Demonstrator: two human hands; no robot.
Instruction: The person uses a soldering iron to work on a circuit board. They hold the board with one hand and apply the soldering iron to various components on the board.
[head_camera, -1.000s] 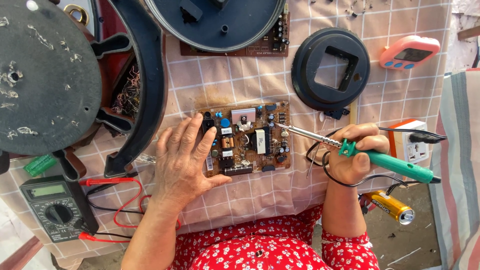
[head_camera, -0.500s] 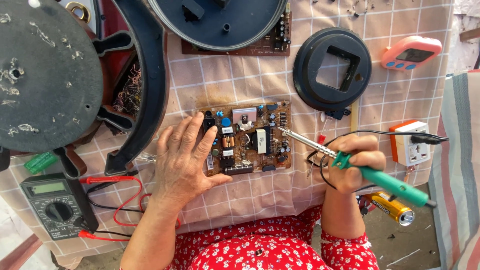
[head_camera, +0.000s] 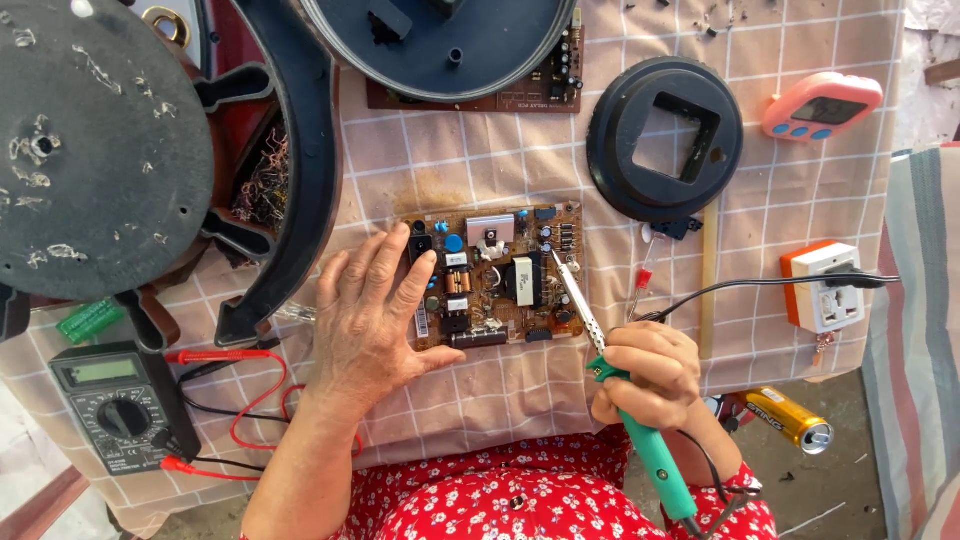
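A brown circuit board (head_camera: 520, 245) with several small components lies flat on the checked tablecloth (head_camera: 790, 215). My left hand (head_camera: 370, 315) rests palm down on its left part, fingers spread, pinning it. My right hand (head_camera: 648, 375) grips a soldering iron with a green handle (head_camera: 650, 455). The iron's metal shaft slants up and left, and its tip (head_camera: 556, 256) sits over the board's right side, near a black block component. The iron's black cord loops behind my right wrist.
A black multimeter (head_camera: 115, 405) with red and black leads lies at the lower left. A large dark round housing (head_camera: 95, 145) fills the upper left. Also here: a black ring (head_camera: 610, 140), a pink timer (head_camera: 822, 104), an orange-white socket (head_camera: 822, 285), a can (head_camera: 790, 418).
My right hand has swung down and left toward me, so the iron now stands steeper, and its tip has moved left onto the board. My left hand has stayed put.
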